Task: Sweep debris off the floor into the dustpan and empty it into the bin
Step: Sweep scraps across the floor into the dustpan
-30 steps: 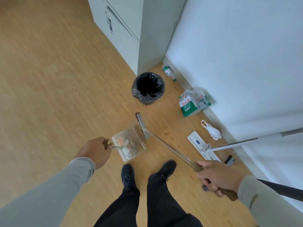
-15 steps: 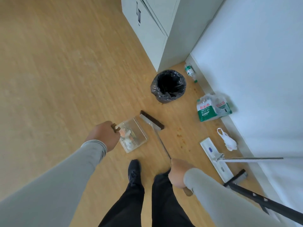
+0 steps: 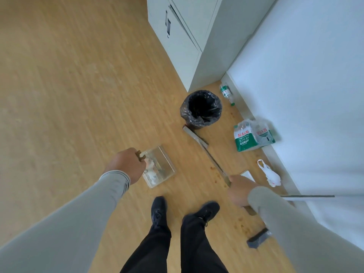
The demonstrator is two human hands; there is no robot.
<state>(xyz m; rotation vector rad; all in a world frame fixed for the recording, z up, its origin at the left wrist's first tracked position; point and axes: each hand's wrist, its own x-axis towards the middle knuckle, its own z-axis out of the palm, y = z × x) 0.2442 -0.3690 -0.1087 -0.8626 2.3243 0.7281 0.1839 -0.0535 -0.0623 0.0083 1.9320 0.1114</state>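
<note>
Head view, floor corner by a wall.

- Left hand (image 3: 126, 166): closed round the short brown handle of the clear plastic dustpan (image 3: 159, 168). The pan holds white and orange-pink scraps and sits well short of the bin.
- Right hand (image 3: 239, 191): wrapped round the shaft of the broom (image 3: 208, 152); the broom head lies just beside the foot of the bin.
- Bin (image 3: 201, 109): black liner, mouth open upward, close to the corner of the grey cabinet (image 3: 177, 42).
- Debris: small brown specks on the wood floor (image 3: 59, 95) between the broom shaft and the wall.
- Other items by the wall: a shrink-wrapped pack of water bottles (image 3: 253, 137), a single bottle (image 3: 226, 92), a white plastic bag (image 3: 269, 174), a dark block (image 3: 258, 240), and a thin metal pole (image 3: 307, 196) running right.

Risks, as judged: tilting the loaded pan on the way over would spill scraps back on the floor; tipping it off-centre could miss the bin or drag the liner. The broom head might knock the bin.

Room: wide and open on the left; on the right, cabinet, wall and clutter crowd the bin, so approach from the left looks easiest.
</note>
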